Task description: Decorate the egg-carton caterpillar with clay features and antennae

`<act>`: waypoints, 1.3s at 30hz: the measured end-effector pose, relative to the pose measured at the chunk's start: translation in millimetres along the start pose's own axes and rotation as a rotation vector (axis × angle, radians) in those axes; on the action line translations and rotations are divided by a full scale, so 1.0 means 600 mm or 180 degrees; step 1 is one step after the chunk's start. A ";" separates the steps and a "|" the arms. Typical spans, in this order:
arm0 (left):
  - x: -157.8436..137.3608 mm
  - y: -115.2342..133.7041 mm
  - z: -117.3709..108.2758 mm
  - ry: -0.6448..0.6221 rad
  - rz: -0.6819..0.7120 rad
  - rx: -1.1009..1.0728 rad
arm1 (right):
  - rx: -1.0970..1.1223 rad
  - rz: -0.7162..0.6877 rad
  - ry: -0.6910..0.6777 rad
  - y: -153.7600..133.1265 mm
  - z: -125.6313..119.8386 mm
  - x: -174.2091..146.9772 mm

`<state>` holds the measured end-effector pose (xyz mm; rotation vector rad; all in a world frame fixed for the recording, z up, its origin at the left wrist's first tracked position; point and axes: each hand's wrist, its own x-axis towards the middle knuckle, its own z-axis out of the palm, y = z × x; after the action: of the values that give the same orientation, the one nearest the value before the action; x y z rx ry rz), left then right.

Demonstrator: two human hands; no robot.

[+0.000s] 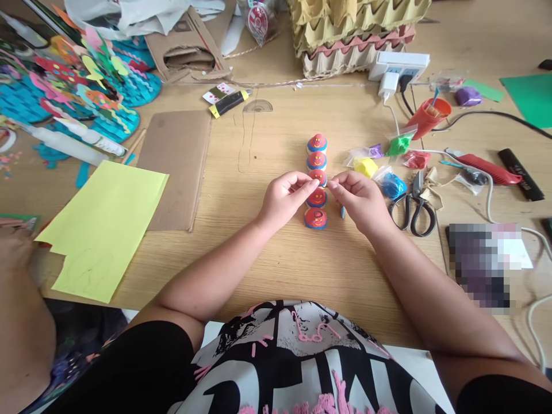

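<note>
Main item: one column of five small domed figures point(315, 218), clay-like, red caps over blue rims, standing on your pale wood-grain desk point(276, 276), in front of you. This column serves as landmark.

Done: red cap and blue rim on all five; yellow facial features on each, your fingers covering part of the middle one.

Outstanding, as judged: a dark curved mark shows on the cap of the nearest figure only; by that measure, one looks further along than the other four.

Left hand point(285, 198): at the column's left, thumb and fingers drawn narrow at the middle figure.

Right hand point(361, 201): at the column's right, fingertips likewise narrow, just beside the same figure. You may have a tiny piece between your fingertips; cannot tell.

Right of column, near: one slim blue stick point(342, 211), partly under your right hand.

Right of column, farther: black-handled metal scissors point(417, 211), unheld; bagged blue clay point(394, 186); bagged yellow clay point(366, 167).

Left of column, well apart: flat brown cardboard sheet point(175, 167); bright yellow paper point(107, 224).
</note>
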<state>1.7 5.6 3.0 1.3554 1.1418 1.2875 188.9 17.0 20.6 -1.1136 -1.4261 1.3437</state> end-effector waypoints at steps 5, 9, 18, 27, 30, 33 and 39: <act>0.002 -0.002 -0.006 -0.0157 -0.0070 0.0388 | -0.0137 0.0085 0.0064 0.004 -0.001 0.000; 0.003 -0.004 -0.013 -0.0299 0.0135 0.0790 | -0.0316 0.0001 0.0047 0.000 0.003 -0.002; 0.006 -0.007 -0.019 -0.0401 0.0308 0.1317 | -0.0691 -0.0039 0.0107 0.001 0.007 -0.003; 0.007 -0.010 -0.019 -0.0427 0.0111 0.1116 | -0.0887 -0.0043 0.0155 0.006 0.007 -0.001; 0.007 -0.003 -0.017 -0.0402 -0.0062 0.0730 | -0.0864 -0.0008 0.0134 0.006 0.006 -0.001; 0.007 0.004 -0.015 -0.0416 -0.0199 0.0501 | -0.0867 0.0013 0.0136 0.005 0.006 -0.002; 0.007 0.007 -0.016 -0.0401 -0.0163 0.0798 | -0.0993 -0.0014 0.0153 0.000 0.007 -0.003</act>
<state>-7.5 9.2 8.0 1.5559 1.2726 1.0324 185.2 14.0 20.6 -1.3318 -1.6390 1.1067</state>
